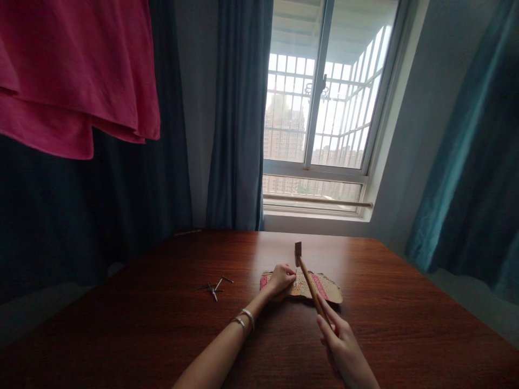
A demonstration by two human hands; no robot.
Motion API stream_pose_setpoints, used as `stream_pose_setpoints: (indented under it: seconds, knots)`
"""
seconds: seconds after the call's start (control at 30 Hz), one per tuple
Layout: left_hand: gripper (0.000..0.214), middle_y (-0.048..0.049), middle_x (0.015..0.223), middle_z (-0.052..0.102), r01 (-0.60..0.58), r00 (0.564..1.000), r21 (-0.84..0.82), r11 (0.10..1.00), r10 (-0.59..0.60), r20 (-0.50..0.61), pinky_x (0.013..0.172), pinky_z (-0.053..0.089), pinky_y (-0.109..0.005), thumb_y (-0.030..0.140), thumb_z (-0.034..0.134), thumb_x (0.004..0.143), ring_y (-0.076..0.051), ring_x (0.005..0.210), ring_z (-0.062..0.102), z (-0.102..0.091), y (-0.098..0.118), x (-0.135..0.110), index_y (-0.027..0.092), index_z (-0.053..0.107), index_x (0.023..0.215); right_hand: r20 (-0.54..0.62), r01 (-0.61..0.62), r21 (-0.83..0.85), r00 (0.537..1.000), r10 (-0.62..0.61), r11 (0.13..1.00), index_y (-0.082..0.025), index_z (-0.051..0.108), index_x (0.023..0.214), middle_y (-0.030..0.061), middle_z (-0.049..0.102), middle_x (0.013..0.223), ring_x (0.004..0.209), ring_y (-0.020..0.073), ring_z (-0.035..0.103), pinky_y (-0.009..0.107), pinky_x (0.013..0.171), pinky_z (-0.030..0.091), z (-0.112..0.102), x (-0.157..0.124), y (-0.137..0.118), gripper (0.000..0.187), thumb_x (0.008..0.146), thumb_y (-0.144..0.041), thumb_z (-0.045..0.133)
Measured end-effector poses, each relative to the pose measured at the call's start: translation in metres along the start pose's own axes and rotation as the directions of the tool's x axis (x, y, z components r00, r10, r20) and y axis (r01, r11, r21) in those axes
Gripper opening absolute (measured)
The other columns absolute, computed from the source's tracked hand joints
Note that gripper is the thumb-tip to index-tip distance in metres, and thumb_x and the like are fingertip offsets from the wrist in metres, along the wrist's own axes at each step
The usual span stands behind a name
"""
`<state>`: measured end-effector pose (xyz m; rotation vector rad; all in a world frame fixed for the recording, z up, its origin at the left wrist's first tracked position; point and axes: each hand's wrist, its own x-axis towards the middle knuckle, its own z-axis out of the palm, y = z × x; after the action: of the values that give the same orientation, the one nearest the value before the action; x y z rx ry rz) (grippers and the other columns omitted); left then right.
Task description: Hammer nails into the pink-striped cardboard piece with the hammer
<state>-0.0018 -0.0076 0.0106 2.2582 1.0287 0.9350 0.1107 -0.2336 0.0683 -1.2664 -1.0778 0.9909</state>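
Note:
My right hand (339,340) is closed around the wooden handle of a hammer (309,282). The hammer's head is raised above a tan, pink-banded piece (331,292), dotted with many small marks or holes, that lies flat on the table. My left hand (283,278) rests on that piece, fingertips pinched around a thin upright nail (295,272). The hammer head hangs just over the nail's top, apparently a little apart from it. Where the nail's lower end meets the piece is too small to make out.
Several loose nails (214,289) lie in a small heap to the left on the brown wooden table (133,324). Beyond the far edge are a window (316,135) and dark blue curtains (239,119). A pink cloth (77,75) hangs at upper left.

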Motion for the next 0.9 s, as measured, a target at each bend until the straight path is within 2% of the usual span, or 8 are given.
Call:
stream_pose_setpoints:
  seconds: [0.1,0.23,0.33,0.53,0.77,0.9]
  knots:
    - [0.023,-0.0014,0.062,0.056,0.018,1.0,0.006,1.0,-0.019,0.013,0.054,0.031,-0.02,0.02,0.05,0.069,-0.01,0.057,0.045,-0.001,0.002,0.0,0.013,0.072,0.067,-0.005,-0.042,-0.005,0.999,0.042,0.999,-0.011,0.039,0.132,-0.0068,0.039,0.049,0.041,0.0058,0.03,0.017,0.037,0.025,-0.002,0.002,0.004,0.073,0.073,-0.049,0.056]
    - [0.022,-0.0012,0.063,0.056,0.013,1.0,0.003,1.0,-0.013,0.02,0.055,0.031,-0.02,0.021,0.051,0.069,-0.01,0.058,0.045,-0.001,0.001,0.0,0.014,0.072,0.071,-0.009,-0.035,0.015,0.999,0.036,0.999,-0.012,0.047,0.127,-0.0055,0.043,0.049,0.044,0.0069,0.035,0.017,0.039,0.03,-0.005,0.003,0.013,0.07,0.068,-0.048,0.061]
    - [0.022,-0.0009,0.062,0.056,0.003,1.0,0.0,1.0,-0.003,0.024,0.055,0.032,-0.02,0.021,0.052,0.069,-0.011,0.058,0.046,-0.001,0.0,0.0,0.015,0.072,0.07,-0.041,-0.097,0.04,0.994,0.099,0.994,-0.011,0.042,0.13,-0.0061,0.042,0.048,0.039,0.0056,0.03,0.016,0.033,0.024,-0.005,0.001,0.016,0.076,0.068,-0.051,0.06]
    - [0.02,-0.0009,0.062,0.055,-0.003,1.0,-0.014,1.0,0.003,0.005,0.055,0.033,-0.02,0.019,0.051,0.068,-0.011,0.059,0.047,-0.002,0.002,-0.001,0.014,0.071,0.066,-0.039,-0.125,0.106,0.991,0.13,0.986,-0.015,0.026,0.137,-0.0101,0.034,0.048,0.033,0.0022,0.02,0.013,0.029,0.018,-0.007,-0.001,0.002,0.077,0.075,-0.049,0.054]
    - [0.02,-0.0013,0.067,0.058,0.003,1.0,-0.02,1.0,-0.003,0.009,0.057,0.035,-0.02,0.02,0.053,0.07,-0.011,0.061,0.049,-0.003,0.002,-0.002,0.016,0.072,0.072,0.017,-0.15,0.11,0.989,0.149,0.983,-0.017,0.029,0.137,-0.0093,0.037,0.048,0.031,0.0014,0.02,0.013,0.028,0.015,-0.009,-0.006,-0.013,0.078,0.072,-0.051,0.057]
    - [0.019,-0.0009,0.066,0.057,0.001,1.0,-0.027,1.0,-0.001,0.005,0.057,0.034,-0.02,0.021,0.053,0.07,-0.011,0.06,0.048,-0.003,0.003,-0.002,0.015,0.071,0.068,0.027,-0.129,0.112,0.992,0.127,0.985,-0.017,0.032,0.136,-0.0103,0.034,0.045,0.03,0.0015,0.019,0.013,0.028,0.016,-0.003,-0.008,-0.015,0.079,0.071,-0.054,0.057]
